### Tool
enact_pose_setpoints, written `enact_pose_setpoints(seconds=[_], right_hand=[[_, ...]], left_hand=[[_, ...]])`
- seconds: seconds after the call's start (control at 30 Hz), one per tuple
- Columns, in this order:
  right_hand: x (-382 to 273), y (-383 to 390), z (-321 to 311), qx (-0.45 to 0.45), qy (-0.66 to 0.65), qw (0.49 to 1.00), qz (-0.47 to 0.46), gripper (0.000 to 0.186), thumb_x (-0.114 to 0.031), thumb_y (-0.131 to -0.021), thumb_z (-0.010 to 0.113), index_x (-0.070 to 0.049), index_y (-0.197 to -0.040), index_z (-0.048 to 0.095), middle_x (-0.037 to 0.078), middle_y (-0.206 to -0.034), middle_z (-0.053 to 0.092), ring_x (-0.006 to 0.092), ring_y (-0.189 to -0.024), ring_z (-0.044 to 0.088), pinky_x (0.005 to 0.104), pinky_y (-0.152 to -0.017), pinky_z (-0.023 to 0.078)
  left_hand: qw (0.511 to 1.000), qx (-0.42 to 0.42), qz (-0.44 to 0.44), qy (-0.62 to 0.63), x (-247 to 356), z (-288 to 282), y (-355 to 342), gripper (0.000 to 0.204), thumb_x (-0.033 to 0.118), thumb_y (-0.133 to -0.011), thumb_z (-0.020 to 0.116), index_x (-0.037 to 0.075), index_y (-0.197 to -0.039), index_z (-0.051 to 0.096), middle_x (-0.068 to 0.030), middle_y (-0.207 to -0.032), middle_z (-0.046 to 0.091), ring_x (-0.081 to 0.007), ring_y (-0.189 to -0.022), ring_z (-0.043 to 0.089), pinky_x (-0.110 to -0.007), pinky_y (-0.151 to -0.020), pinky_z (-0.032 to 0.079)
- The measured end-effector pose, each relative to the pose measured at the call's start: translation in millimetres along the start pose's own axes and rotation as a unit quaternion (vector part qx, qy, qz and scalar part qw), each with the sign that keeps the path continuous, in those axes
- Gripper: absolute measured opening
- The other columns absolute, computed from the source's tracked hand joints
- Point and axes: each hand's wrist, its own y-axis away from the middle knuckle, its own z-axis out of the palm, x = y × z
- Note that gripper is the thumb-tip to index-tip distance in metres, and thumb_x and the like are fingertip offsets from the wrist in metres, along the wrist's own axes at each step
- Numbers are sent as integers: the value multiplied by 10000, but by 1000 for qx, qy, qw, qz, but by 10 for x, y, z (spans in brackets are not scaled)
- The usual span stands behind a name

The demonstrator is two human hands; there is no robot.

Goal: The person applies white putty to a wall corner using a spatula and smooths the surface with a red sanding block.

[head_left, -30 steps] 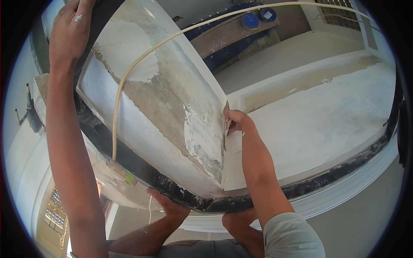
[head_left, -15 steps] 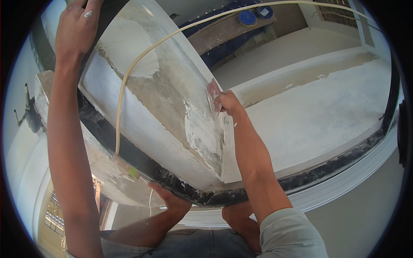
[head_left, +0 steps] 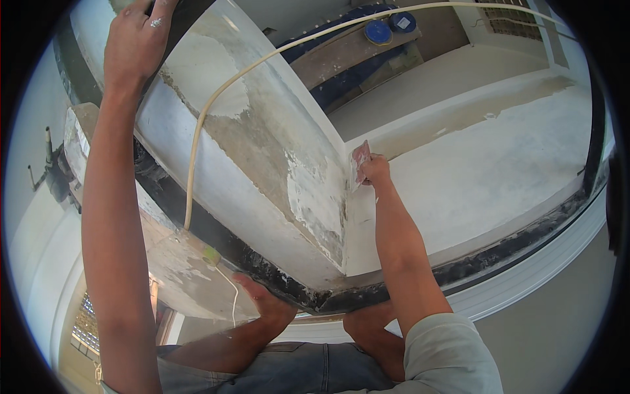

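Observation:
My right hand (head_left: pixel 375 169) is closed round a flat, reddish putty spreader (head_left: pixel 360 161) smeared with white. The spreader rests against the white surface (head_left: pixel 472 177) on the right, just beside the inner corner. Left of that corner stands a partly coated wall face (head_left: pixel 275 144), with white patches over grey-brown. At the upper left my left hand (head_left: pixel 136 46) is closed over a dark frame edge (head_left: pixel 187 23); its fingertips run out of the picture. A white smear shows on one of its fingers.
A cream hose (head_left: pixel 226 85) arcs across the wall face and over the far side. Two blue-lidded tubs (head_left: pixel 378 31) sit on a board (head_left: pixel 348 59) beyond. The black frame (head_left: pixel 256 266) runs along the near edge, close to my bare feet (head_left: pixel 272 308).
My right hand has moved the spreader rightward and slightly nearer, from the left wall face across the corner onto the right-hand surface. My left hand keeps its hold; the view has shifted slightly.

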Motion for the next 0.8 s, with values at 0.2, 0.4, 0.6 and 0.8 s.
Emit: enact_pose_setpoints(seconds=[0.2,0.4,0.6,0.8], right_hand=[[345,-181,273,28,178,984,-16,202,-91,-781,671,56,-913,711,206,-776,732,308,-657,735,378,-630,607],[326,-108,464,-37,61,996,47,187,-102,-768,707,76,-800,661,166,-652,640,264,-528,621,378,-489,488],[265,-33,447,-138,-43,988,59,185,-100,-800,665,47,-725,583,73,-637,483,165,-481,429,380,-417,288],[-21,-70,640,-116,-99,988,14,235,-136,-815,652,33,-702,534,50,-613,442,144,-474,405,372,-417,264]], left_hand=[[1000,12,7,-3,86,18,70,693,546,-1039,429,-82,-772,553,-137,-619,476,-230,-614,453,-425,-600,373],[999,36,16,-20,221,46,105,693,552,-1046,416,-66,-768,558,-126,-629,472,-222,-634,465,-415,-617,382],[999,39,15,-6,235,179,113,713,574,-1049,395,-63,-776,564,-126,-636,485,-216,-645,473,-412,-629,391],[993,-8,42,111,-777,243,-127,738,594,-1044,388,-65,-760,561,-124,-633,490,-214,-637,473,-411,-624,390]])
